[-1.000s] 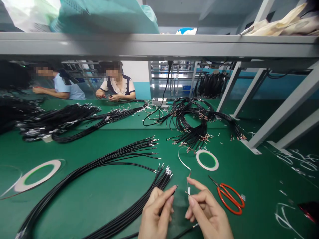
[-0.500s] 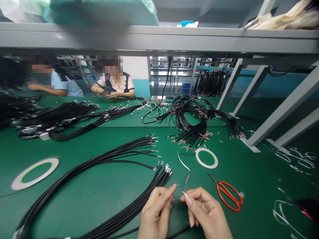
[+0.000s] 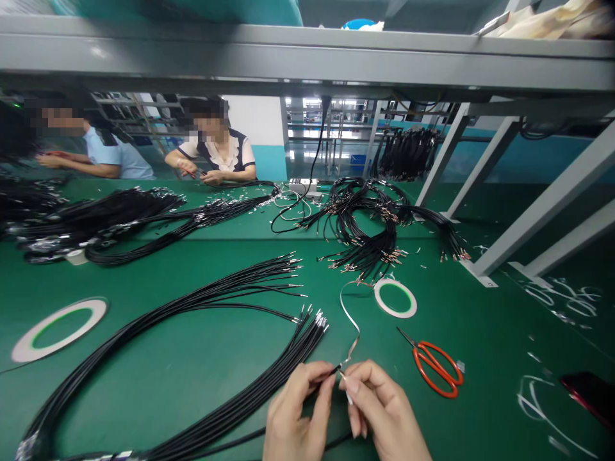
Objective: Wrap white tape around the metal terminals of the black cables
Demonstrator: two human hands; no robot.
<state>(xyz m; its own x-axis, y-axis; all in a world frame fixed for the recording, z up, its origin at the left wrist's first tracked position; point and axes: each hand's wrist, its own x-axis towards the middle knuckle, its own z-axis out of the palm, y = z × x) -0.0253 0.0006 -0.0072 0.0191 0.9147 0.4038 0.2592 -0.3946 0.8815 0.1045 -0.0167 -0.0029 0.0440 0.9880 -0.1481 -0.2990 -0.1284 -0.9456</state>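
Observation:
My left hand (image 3: pixel 300 406) is closed in a pinch on a black cable (image 3: pixel 336 369), whose end points toward my right hand. My right hand (image 3: pixel 382 406) pinches the free end of a thin, white and copper-coloured tape strip (image 3: pixel 353 322) right at the cable end. The fingertips of both hands nearly meet, hiding the exact contact. That strip curves back to a tape roll (image 3: pixel 381 301) lying flat beyond my hands. Left of my hands, a looped bundle of black cables (image 3: pixel 230 406) ends in bare silvery tips. Red-handled scissors (image 3: pixel 437 372) lie to the right.
Another tape roll (image 3: pixel 23 351) lies at far left. Coiled black cables with coppery ends (image 3: pixel 365 246) and more cable piles (image 3: pixel 100 218) fill the back. Grey shelf legs (image 3: pixel 516 221) stand right, under an overhead beam (image 3: pixel 307 57). Two people (image 3: pixel 216 153) work across the table.
My hands have come together. The black cable end now shows in my left fingers, and the tape end in my right fingers has moved left to it. The view has shifted slightly.

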